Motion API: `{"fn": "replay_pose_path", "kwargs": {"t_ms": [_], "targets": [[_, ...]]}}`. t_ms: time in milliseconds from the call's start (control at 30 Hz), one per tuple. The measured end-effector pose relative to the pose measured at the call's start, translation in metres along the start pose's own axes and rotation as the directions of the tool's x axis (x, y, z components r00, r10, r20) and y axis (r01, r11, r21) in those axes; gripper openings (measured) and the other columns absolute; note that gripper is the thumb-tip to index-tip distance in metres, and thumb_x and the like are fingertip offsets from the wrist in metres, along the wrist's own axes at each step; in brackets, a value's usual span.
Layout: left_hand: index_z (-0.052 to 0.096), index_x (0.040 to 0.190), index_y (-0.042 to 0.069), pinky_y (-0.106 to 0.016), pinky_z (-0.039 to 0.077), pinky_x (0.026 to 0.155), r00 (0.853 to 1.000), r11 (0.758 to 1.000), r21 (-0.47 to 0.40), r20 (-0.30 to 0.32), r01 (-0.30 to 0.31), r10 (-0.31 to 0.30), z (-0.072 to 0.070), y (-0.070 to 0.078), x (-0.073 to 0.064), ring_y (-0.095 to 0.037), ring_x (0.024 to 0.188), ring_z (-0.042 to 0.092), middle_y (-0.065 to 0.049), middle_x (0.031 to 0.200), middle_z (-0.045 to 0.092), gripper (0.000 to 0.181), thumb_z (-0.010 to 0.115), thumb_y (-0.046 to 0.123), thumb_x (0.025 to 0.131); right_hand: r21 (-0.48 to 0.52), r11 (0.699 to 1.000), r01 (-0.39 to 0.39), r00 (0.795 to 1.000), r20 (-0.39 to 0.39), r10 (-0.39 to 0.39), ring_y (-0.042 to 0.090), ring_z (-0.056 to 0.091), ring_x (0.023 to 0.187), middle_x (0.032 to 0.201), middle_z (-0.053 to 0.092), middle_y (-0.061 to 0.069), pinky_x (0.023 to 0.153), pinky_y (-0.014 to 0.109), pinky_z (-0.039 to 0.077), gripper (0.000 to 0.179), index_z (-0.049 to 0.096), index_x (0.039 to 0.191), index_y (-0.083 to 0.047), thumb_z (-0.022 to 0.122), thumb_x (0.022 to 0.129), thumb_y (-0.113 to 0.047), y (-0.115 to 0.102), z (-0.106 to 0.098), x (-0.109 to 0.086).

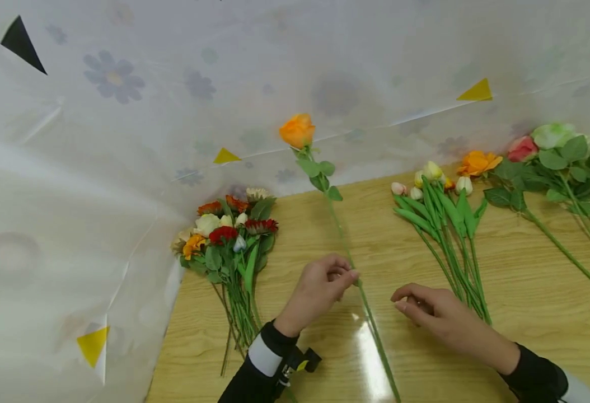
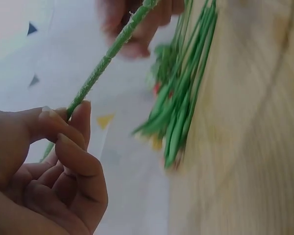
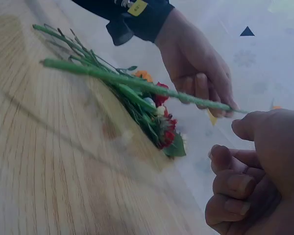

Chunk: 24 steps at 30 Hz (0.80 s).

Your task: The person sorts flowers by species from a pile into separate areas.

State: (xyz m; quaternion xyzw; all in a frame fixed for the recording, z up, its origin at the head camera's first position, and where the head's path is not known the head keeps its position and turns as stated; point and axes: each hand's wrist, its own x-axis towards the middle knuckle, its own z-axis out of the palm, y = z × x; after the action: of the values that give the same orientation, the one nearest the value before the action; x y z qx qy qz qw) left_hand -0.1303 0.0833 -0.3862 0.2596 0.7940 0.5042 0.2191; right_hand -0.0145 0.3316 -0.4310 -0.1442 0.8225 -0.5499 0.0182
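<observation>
Left hand [image 1: 322, 288] pinches the stem [image 1: 374, 331], orange rose [image 1: 297, 131] up at its 11 o'clock. Right hand [image 1: 443, 316] is empty, loosely curled at the left's 3 o'clock; tbh I'd brace lower down.

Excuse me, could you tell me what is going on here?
A person's left hand pinches an orange rose by its stem, holding it above the table. The right hand is nearby, holding nothing. A mixed bunch lies on the left, with tulips and other flowers on the right.
</observation>
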Motion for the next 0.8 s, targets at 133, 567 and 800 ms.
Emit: {"fn": "replay_pose_path", "kwargs": {"t_ms": [133, 567, 800], "targets": [[0.067, 0.106, 0.009, -0.020, 0.042, 0.051, 0.998, 0.999, -0.029, 0.051, -0.031, 0.032, 0.026, 0.010, 0.009, -0.021, 0.060, 0.063, -0.006, 0.081, 0.071, 0.018, 0.066, 0.026, 0.102, 0.093, 0.995, 0.034, 0.997, 0.063, -0.040, 0.008, 0.045, 0.053, 0.068, 0.052, 0.001, 0.049, 0.026, 0.040, 0.018, 0.066, 0.111, -0.004, 0.049, 0.108, -0.003, -0.001, 0.005, 0.002], [0.066, 0.108, 0.012, -0.020, 0.049, 0.052, 0.989, 0.994, -0.012, 0.102, -0.105, 0.106, 0.061, 0.024, 0.020, -0.009, 0.062, 0.064, -0.008, 0.090, 0.073, 0.018, 0.064, 0.029, 0.103, 0.149, 0.988, 0.033, 0.999, 0.023, -0.036, 0.014, 0.041, 0.052, 0.071, 0.051, 0.004, 0.047, 0.030, 0.035, 0.014, 0.059, 0.099, -0.008, 0.050, 0.106, 0.001, 0.000, -0.008, -0.013], [0.067, 0.120, 0.016, -0.023, 0.055, 0.062, 0.997, 0.994, 0.075, 0.005, -0.079, 0.079, 0.031, 0.004, 0.013, -0.007, 0.073, 0.067, 0.002, 0.102, 0.072, 0.026, 0.063, 0.036, 0.104, -0.163, 0.978, -0.127, 0.978, -0.184, 0.096, 0.011, 0.044, 0.053, 0.068, 0.051, -0.002, 0.048, 0.028, 0.034, 0.013, 0.064, 0.100, -0.010, 0.054, 0.107, -0.008, 0.009, -0.052, -0.032]]}}
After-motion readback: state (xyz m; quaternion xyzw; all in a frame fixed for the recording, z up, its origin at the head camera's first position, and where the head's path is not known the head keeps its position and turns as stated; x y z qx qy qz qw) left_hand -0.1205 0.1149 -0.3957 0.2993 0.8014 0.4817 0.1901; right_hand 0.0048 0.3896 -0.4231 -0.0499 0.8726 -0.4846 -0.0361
